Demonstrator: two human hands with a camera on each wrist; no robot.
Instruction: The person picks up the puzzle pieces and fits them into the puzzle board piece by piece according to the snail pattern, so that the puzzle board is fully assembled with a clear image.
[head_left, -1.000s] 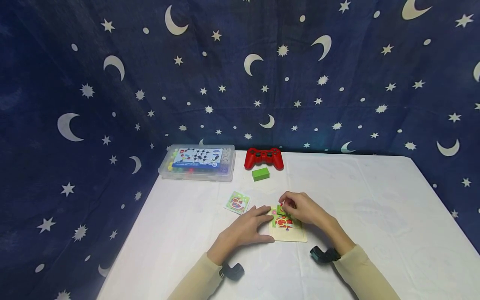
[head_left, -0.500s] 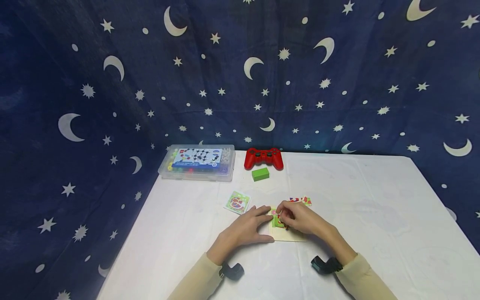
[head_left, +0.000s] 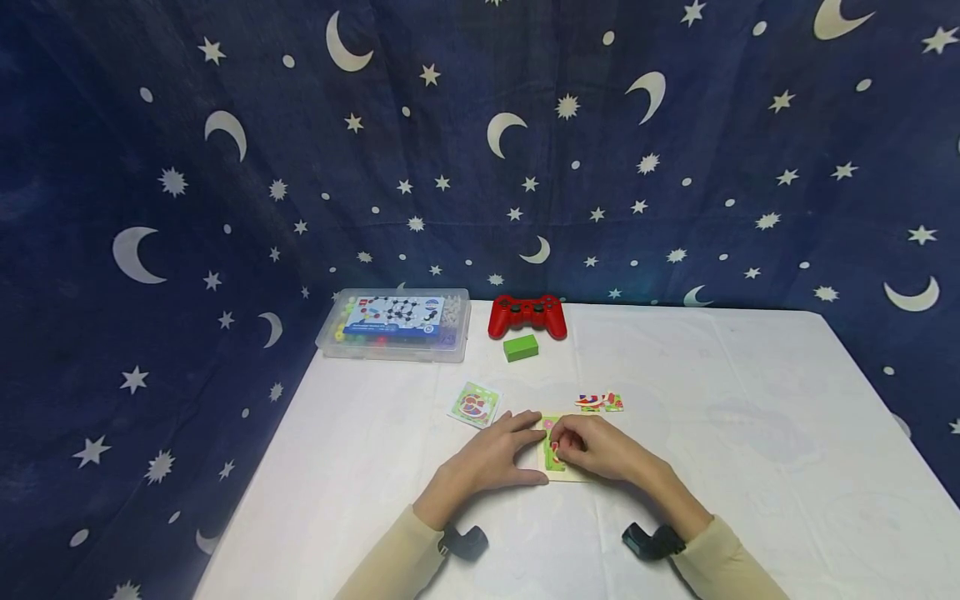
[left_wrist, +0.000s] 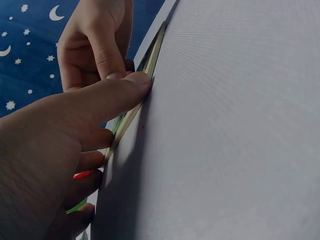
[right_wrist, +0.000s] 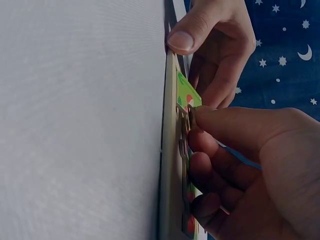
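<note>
A small wooden jigsaw board (head_left: 564,477) lies on the white table, with green and red picture pieces on its left part. My left hand (head_left: 498,454) rests at the board's left side, fingers spread and thumb touching its near edge, as the left wrist view also shows. Over the board, my right hand (head_left: 600,446) pinches a puzzle piece (right_wrist: 192,115) between thumb and forefinger; the fingers cover most of it. More loose puzzle pieces (head_left: 600,402) lie just beyond the board. Much of the board's right side is hidden beneath my right hand.
A square picture card (head_left: 475,405) lies beyond my left fingertips. Farther back are a green block (head_left: 521,348), a red game controller (head_left: 528,318) and a clear plastic case (head_left: 393,343) of colourful parts. A dark starry cloth (head_left: 450,150) hangs behind the table (head_left: 750,400).
My right hand has left some pieces beyond the board, then come down nearer over it, now pinching a piece. The left hand has stayed in place.
</note>
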